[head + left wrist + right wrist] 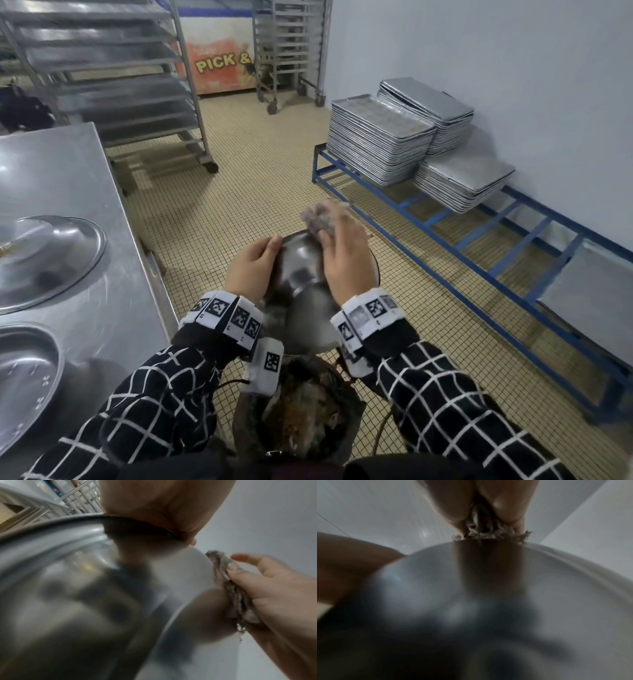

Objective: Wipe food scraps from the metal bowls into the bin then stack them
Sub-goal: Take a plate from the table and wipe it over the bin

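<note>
I hold a metal bowl (298,270) tipped over, its underside toward me, above the bin (301,411) full of brown scraps. My left hand (251,269) grips the bowl's left rim (137,522). At the far rim my right hand (342,250) pinches a grey, dirty cloth (320,216). The left wrist view shows the cloth (229,585) bunched under the right hand's (267,588) thumb against the bowl's (77,588) edge. In the right wrist view the cloth (484,532) sits between the fingers at the bowl's (488,588) top edge. The bowl's inside is hidden.
A steel table (61,171) on my left carries two more metal bowls (44,253) (24,377). Stacked baking trays (380,144) rest on a blue low rack (479,240) by the right wall. Wheeled tray racks (113,78) stand behind, on a tiled floor.
</note>
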Tool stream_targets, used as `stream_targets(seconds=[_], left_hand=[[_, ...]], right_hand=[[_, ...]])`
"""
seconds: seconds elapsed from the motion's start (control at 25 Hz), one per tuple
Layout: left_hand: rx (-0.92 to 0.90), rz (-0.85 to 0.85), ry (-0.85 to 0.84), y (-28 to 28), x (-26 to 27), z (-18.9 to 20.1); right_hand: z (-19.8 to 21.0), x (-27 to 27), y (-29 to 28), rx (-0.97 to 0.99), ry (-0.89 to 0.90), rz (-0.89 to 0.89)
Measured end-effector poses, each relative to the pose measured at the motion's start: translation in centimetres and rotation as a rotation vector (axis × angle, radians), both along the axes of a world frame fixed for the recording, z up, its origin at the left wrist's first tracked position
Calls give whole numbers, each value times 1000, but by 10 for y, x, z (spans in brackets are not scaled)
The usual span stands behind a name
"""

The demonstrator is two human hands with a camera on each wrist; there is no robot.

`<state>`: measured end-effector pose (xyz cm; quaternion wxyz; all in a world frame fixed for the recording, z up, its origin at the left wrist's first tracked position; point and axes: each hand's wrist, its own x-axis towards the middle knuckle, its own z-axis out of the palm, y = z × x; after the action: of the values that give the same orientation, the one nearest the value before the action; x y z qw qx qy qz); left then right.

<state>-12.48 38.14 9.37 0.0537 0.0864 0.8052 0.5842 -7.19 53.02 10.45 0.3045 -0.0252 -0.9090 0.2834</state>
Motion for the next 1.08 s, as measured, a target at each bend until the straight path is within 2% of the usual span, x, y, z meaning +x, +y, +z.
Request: stream_targets(seconds=[0.08,0.16,0.24,0.36,0.4,0.48,0.64,0.72,0.8,0.84,0.88,0.96,1.0,1.08], left_hand=[[62,13,-13,1,-4,-1],[120,32,-16,1,-3,0],[120,59,-16,-1,-1,0],[158,123,-56,-9,-3,1],[177,143,-74,-11,-6,3],[197,165,-94,-12,-9,5],[159,112,-67,-1,-3,11],[124,77,-48,6,0,15],[94,42,-29,10,2,20],[71,32,-16,11,3,21],[47,23,-1,10,4,22],[29,10,7,6,3,20],[22,14,6,4,2,20],[10,34,2,1,0,20]], right_hand=[[-13,8,-24,242,8,-36],[-22,11,-28,256,7,-128],[-26,10,-11,46,9,-236],[-46,7,30,-480,-80,-339],[-52,9,38,-523,-147,-363],[-57,11,40,-445,-156,-364],[-24,1,7,-277,88,-177],[-17,-3,-19,-34,41,-145],[-20,-2,-29,87,-53,-247],[-24,-4,-21,33,-95,-301],[-27,-4,-9,-107,-152,-338],[-33,-6,23,-481,-296,-387],[-34,-3,35,-554,-347,-390],[-30,7,40,-454,-292,-369]])
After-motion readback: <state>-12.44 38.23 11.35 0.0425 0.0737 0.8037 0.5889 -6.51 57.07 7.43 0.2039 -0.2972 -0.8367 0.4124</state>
